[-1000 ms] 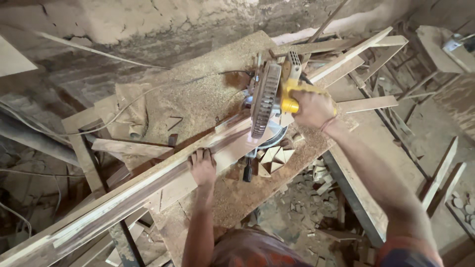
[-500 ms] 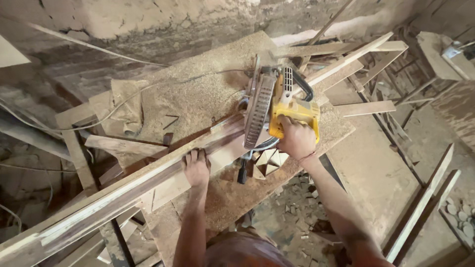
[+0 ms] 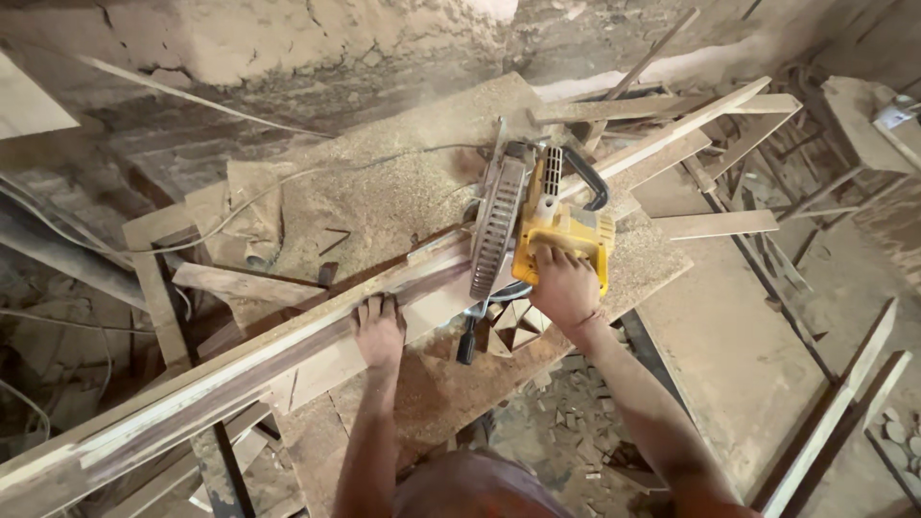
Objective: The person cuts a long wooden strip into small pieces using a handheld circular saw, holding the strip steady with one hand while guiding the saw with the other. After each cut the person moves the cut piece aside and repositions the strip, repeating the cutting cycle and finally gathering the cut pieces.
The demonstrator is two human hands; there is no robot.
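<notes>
A yellow mitre saw [image 3: 561,230] with a round blade guard [image 3: 497,230] stands on a sawdust-covered bench [image 3: 413,192]. My right hand [image 3: 566,286] grips the saw's yellow body near its black handle [image 3: 587,177]. A long wooden plank [image 3: 240,369] runs from the lower left up under the blade. My left hand [image 3: 379,331] presses flat on this plank, a short way left of the blade. Small triangular wood offcuts [image 3: 508,331] lie below the saw.
Loose wooden strips [image 3: 715,125] and boards lie to the right of the saw. A power cable [image 3: 288,182] trails over the sawdust. A cracked wall [image 3: 240,38] stands behind the bench. Wood scraps [image 3: 566,422] litter the floor, and a board [image 3: 729,345] lies lower right.
My right hand has come down and toward me, from the upper handle onto the yellow saw body. The saw head has shifted with it. My left hand stays on the plank.
</notes>
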